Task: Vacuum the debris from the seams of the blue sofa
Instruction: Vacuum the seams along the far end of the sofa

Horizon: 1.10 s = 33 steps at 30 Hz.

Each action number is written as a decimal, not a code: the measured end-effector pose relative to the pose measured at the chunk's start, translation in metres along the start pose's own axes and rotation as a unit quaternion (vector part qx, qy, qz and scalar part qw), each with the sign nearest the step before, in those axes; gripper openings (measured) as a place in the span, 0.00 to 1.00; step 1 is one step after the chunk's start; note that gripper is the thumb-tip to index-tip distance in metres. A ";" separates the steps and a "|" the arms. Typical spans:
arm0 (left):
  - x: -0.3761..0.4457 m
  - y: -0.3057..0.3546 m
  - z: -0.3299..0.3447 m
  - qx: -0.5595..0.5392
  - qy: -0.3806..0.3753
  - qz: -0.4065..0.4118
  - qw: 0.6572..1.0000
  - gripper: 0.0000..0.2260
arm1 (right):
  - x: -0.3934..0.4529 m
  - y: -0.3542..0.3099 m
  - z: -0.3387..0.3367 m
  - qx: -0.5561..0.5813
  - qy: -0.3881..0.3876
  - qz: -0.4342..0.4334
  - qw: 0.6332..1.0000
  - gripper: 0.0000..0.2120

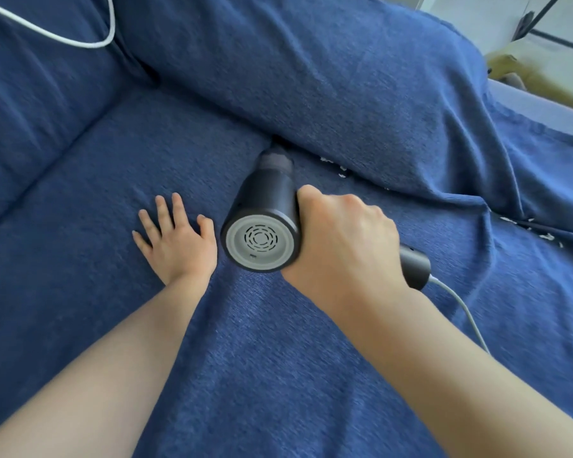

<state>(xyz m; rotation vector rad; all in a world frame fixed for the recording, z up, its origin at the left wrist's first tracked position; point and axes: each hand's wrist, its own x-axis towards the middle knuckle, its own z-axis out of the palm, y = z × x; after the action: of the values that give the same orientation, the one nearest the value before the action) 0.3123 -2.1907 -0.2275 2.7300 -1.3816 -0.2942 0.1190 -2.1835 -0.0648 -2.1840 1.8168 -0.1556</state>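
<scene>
Head view shows the black handheld vacuum (265, 206) gripped in the right hand (341, 239), nozzle pushed into the blue sofa (278, 358) seam beside white debris (341, 171), while the left hand (176, 239) lies spread flat on the seat.

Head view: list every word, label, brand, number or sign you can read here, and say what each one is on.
None can be read.
Vacuum: the grey rear cap shows only vent slots and one small dark mark, too small to tell; no brand is visible on the body held in the right hand.
Sofa, white cable and left hand: no text.
</scene>
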 end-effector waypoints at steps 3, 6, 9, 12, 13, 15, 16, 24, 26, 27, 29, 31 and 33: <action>0.001 0.001 -0.001 -0.009 -0.011 -0.006 1.000 0.27 | -0.013 0.006 -0.005 -0.014 0.019 -0.002 1.000 0.16; 0.001 0.007 -0.004 -0.028 -0.026 -0.037 0.999 0.27 | -0.019 0.015 -0.008 -0.003 -0.006 -0.001 1.000 0.14; -0.004 0.016 -0.007 -0.043 -0.046 -0.052 0.997 0.27 | -0.025 0.021 -0.013 -0.012 -0.007 0.009 1.000 0.14; -0.020 0.022 -0.006 -0.046 -0.046 -0.044 0.997 0.27 | -0.035 0.021 -0.016 -0.027 0.010 0.023 0.999 0.15; -0.028 0.022 -0.005 -0.039 -0.040 -0.035 0.998 0.27 | -0.038 0.022 -0.016 -0.027 0.009 0.026 0.999 0.15; -0.041 0.022 0.000 -0.020 -0.025 -0.012 0.999 0.28 | -0.038 0.023 -0.015 -0.024 0.003 0.029 0.999 0.15; -0.047 0.022 0.002 -0.014 -0.019 -0.005 1.000 0.29 | -0.037 0.024 -0.014 -0.022 -0.001 0.029 0.999 0.15; -0.053 0.020 0.005 -0.014 -0.007 0.014 1.000 0.28 | -0.052 0.030 -0.010 -0.054 0.019 0.025 0.998 0.16; -0.058 0.018 0.005 -0.015 -0.001 0.019 1.000 0.28 | -0.055 0.033 -0.010 -0.054 0.019 0.028 0.998 0.15; -0.059 0.019 0.005 -0.016 0.001 0.022 1.000 0.28 | -0.053 0.034 -0.009 -0.052 0.016 0.030 0.998 0.15; -0.067 0.018 0.005 -0.016 0.003 0.028 0.999 0.29 | -0.053 0.035 -0.008 -0.051 0.005 0.030 0.998 0.14; -0.071 0.018 0.005 -0.016 0.001 0.032 0.999 0.30 | -0.054 0.034 -0.007 -0.051 -0.001 0.027 0.998 0.15; -0.075 0.018 0.004 -0.016 -0.001 0.037 0.999 0.30 | -0.059 0.033 -0.008 -0.050 0.006 0.027 0.998 0.15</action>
<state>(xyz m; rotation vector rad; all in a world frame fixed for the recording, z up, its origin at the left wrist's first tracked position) 0.2545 -2.1410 -0.2184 2.6471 -1.4600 -0.3127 0.0745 -2.1319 -0.0607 -2.2015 1.9283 -0.0683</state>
